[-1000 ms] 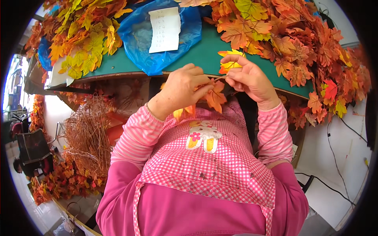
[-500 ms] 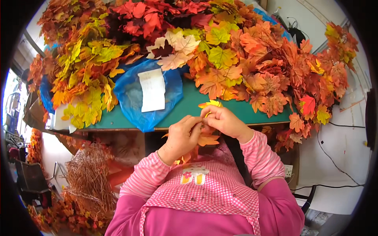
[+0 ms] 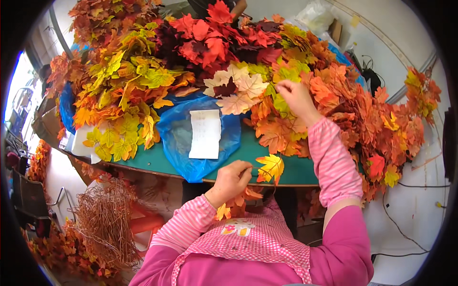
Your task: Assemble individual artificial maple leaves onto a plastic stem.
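Note:
My left hand [image 3: 231,181] is closed in front of the table's near edge, gripping a strand of artificial maple leaves. Orange leaves [image 3: 238,204] of that strand hang below the hand, over my apron. Just right of the hand, a yellow artificial leaf [image 3: 270,168] with an orange edge shows against the green tabletop, its thin stem pointing down. My right hand [image 3: 299,101] reaches over the leaf pile with fingertips pinched together. It is by the yellow-green leaves [image 3: 287,73] and right of a cream-coloured leaf bunch [image 3: 238,88]. What lies between those fingertips is too small to make out.
Heaped red leaves [image 3: 207,43], orange leaves [image 3: 334,100] and yellow-green leaves [image 3: 119,66] cover the far table. A blue plastic bag [image 3: 171,138] with a white paper slip [image 3: 205,134] lies at the front. Brown wire stems [image 3: 105,224] are bundled at lower left. Another person's arm [image 3: 238,8] shows at the top.
My right hand has left my left hand and moved up and right to the leaf pile. The yellow leaf now shows apart from my fingers. The view has shifted.

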Demonstrator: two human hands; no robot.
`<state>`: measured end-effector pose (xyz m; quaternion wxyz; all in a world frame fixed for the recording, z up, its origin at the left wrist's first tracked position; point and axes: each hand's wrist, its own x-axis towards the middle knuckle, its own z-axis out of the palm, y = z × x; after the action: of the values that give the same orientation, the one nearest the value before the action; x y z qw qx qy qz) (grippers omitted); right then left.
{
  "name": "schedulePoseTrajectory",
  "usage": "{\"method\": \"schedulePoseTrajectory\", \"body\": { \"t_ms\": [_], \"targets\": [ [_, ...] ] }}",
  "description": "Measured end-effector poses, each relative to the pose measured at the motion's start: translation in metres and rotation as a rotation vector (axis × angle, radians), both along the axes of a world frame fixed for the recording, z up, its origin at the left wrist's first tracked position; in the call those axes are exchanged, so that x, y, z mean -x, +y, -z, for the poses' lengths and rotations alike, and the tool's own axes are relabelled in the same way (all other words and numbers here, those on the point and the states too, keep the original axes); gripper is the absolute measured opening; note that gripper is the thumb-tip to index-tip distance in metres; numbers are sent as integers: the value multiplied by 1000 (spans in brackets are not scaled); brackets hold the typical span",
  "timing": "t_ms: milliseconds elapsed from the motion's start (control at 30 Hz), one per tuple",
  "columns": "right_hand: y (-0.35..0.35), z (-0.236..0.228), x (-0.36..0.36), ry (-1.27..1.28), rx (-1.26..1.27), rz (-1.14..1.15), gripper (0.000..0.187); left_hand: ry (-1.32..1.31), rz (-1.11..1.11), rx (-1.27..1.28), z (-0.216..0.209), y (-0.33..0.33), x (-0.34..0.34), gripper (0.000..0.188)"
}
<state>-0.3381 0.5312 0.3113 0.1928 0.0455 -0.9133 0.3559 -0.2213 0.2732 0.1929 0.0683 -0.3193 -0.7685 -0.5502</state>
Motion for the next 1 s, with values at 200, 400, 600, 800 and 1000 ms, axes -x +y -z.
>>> {"method": "schedulePoseTrajectory", "body": {
  "t_ms": [200, 400, 600, 800, 1000],
  "targets": [
    [-2, -36, 100, 259, -284, 43, 20, 6, 52, -33, -3, -4, 3, 11],
    [6, -59, 158, 138, -545, 501, 41, 0, 68, -54, -4, -5, 5, 11],
    [-36, -77, 203, 423, -370, 112, 25, 37, 63, 13, -3, -6, 4, 11],
    [-82, -74, 251, 22, -348, 86, 42, 40, 55, -9, -2, -7, 6, 12],
    [-50, -77, 227, 342, 186, 53, 36, 21, 87, -51, -2, -10, 6, 12]
  ]
}}
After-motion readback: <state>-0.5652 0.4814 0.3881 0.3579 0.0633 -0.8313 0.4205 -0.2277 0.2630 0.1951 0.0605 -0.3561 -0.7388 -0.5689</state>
